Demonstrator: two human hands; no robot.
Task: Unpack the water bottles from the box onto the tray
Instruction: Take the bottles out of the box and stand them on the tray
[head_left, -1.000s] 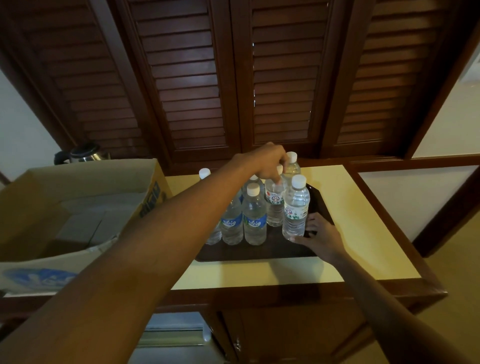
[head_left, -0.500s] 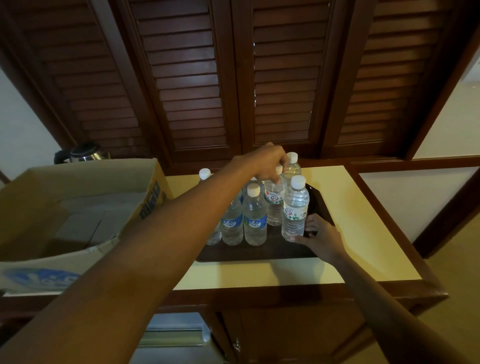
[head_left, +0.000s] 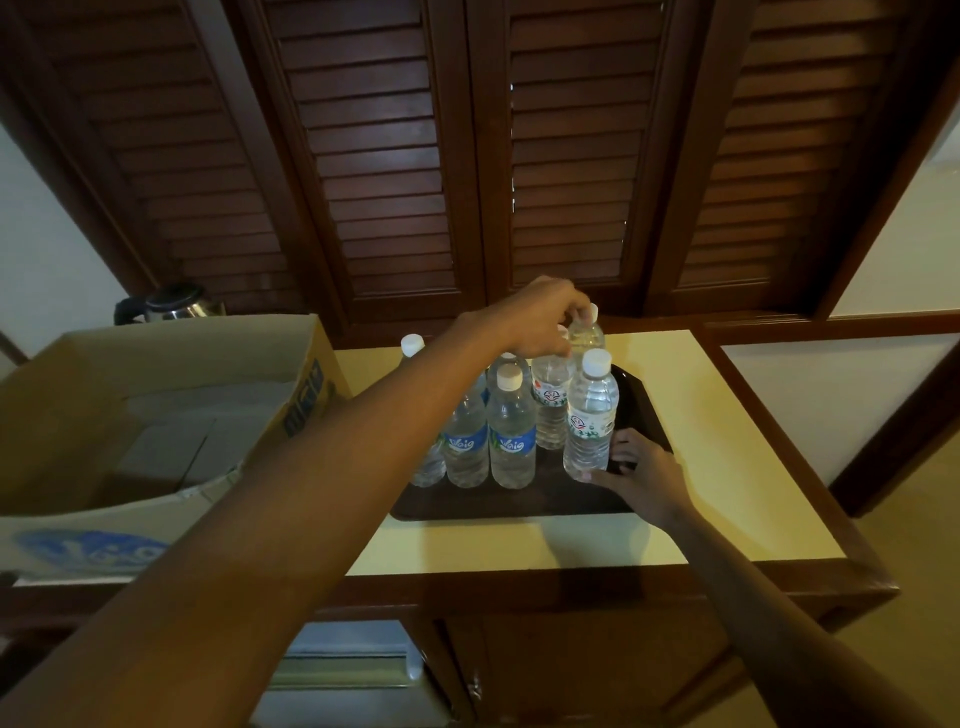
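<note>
Several clear water bottles with white caps stand close together on a dark brown tray (head_left: 519, 501) on the yellow counter. My left hand (head_left: 540, 319) reaches over them and pinches the cap of the back right bottle (head_left: 589, 338). At the tray's right side, my right hand (head_left: 647, 467) cups the base of the front right bottle (head_left: 589, 415), thumb in front and fingers behind. Two bottles with blue labels (head_left: 511, 441) stand in the front row. The open cardboard box (head_left: 171, 358) sits at the left; only grey cardboard shows inside it.
A steel kettle (head_left: 169, 304) stands behind the box. Dark louvred wooden doors (head_left: 389, 156) rise right behind the counter. The yellow counter top (head_left: 737, 467) has a raised wooden edge (head_left: 810, 452) on its right, and a cabinet sits below.
</note>
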